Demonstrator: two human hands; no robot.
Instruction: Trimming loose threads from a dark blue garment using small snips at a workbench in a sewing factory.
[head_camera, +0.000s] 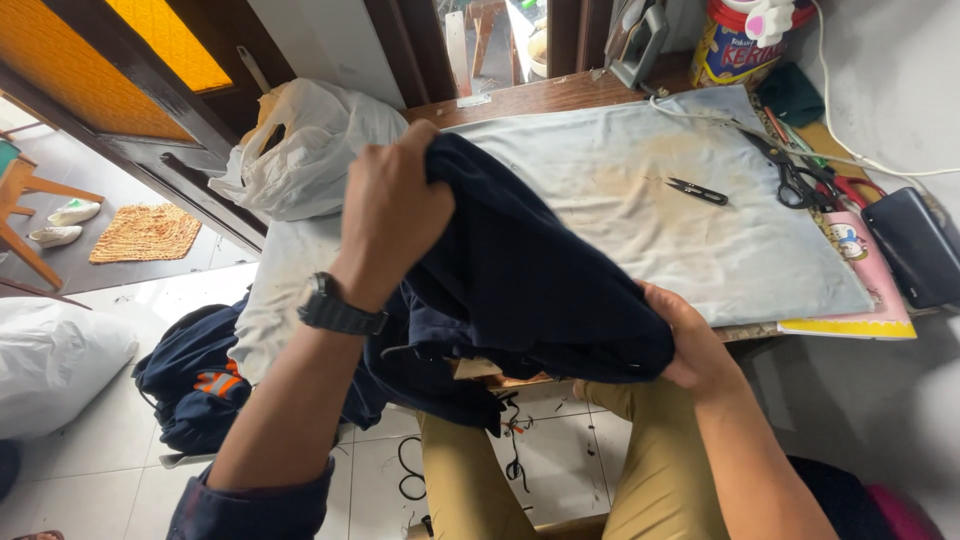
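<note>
A dark navy garment (520, 285) is bunched over the near edge of a table covered with a stained pale blue cloth (690, 230). My left hand (390, 205), with a black watch on its wrist, grips the garment's upper edge from above. At the garment's lower right corner my right hand (690, 345) holds the fabric from underneath. Part of the garment hangs down over my tan trousers (640, 470).
Small black thread snips (698, 191) and black scissors (795, 178) lie on the cloth. A dark pouch (915, 245) and a yellow-edged book (865, 285) sit at the right. A white plastic bag (300, 150) rests at the table's left end; another navy garment (195, 375) lies on the tiled floor.
</note>
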